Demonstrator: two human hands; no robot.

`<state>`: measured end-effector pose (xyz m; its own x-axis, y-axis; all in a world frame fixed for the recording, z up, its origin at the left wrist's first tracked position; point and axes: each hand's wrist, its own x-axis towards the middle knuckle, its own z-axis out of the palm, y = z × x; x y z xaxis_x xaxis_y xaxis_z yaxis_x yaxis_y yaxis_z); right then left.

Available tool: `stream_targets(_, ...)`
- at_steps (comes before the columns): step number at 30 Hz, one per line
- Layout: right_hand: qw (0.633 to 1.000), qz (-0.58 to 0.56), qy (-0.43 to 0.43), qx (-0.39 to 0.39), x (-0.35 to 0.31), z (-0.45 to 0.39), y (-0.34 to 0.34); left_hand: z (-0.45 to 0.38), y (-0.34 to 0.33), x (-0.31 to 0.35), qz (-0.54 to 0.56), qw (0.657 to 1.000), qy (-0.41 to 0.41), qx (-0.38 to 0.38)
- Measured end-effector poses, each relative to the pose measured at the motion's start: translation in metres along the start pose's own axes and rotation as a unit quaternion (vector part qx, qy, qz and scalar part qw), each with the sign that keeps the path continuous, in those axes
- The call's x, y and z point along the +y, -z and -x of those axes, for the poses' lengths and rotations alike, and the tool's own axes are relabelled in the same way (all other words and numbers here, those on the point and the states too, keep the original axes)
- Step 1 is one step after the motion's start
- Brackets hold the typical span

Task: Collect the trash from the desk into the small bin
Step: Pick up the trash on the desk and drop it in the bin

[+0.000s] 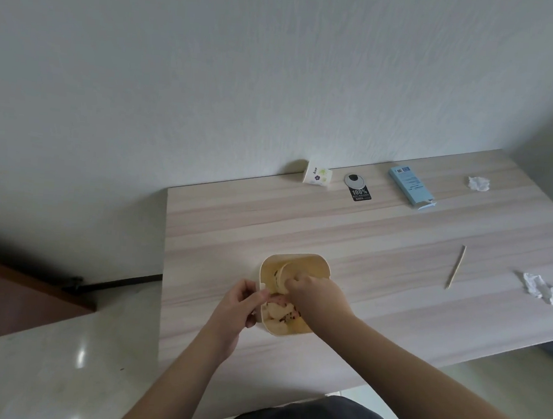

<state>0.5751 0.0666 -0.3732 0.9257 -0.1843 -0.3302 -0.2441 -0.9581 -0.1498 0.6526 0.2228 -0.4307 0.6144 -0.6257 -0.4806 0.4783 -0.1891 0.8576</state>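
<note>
A small cream-yellow bin point(310, 261) stands on the wooden desk point(383, 227) near its left front part. My left hand point(239, 309) grips the bin's near-left rim. Over the bin's opening, my right hand point(314, 295) is closed on a paper cup point(286, 273) that is tilted inside the bin. Crumpled pale trash point(278, 310) lies in the bin's near half. Loose on the desk are a flowered paper cup point(317, 176) on its side, a black tag point(360, 192), a light blue box point(411, 186), a wooden stick point(456, 267) and two crumpled tissues point(478, 183) point(546, 289).
The desk's back edge meets a white wall, and the flowered cup lies against it. The desk's left edge runs just left of the bin. A dark wooden piece of furniture point(13, 301) stands on the tiled floor at the left.
</note>
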Motion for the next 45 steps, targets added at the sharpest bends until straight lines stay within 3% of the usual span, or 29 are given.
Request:
stream_targets(4,0.974,0.045,0.028,0.219,0.004,0.017,-0.003,-0.003,0.007,-0.002,0.017,1.000,0.008,0.021)
stream_targets(9,0.953,0.028,0.019,0.302,0.028,0.024,-0.003,-0.013,0.009,-0.003,0.036,0.998,0.014,0.045)
stream_targets(20,0.975,0.014,-0.033,0.221,0.131,-0.040,0.039,-0.054,-0.018,0.040,0.046,0.994,-0.005,0.097)
stream_targets(26,0.980,0.027,-0.018,0.196,0.195,-0.111,0.060,-0.074,-0.035,0.066,0.039,0.988,-0.015,0.149)
stream_targets(35,0.994,-0.012,0.014,0.109,0.242,-0.206,0.044,-0.101,-0.057,0.062,0.063,0.974,-0.021,0.214)
stream_targets(45,0.996,-0.043,0.012,0.071,0.261,-0.293,0.025,-0.119,-0.069,0.057,0.113,0.959,-0.015,0.259)
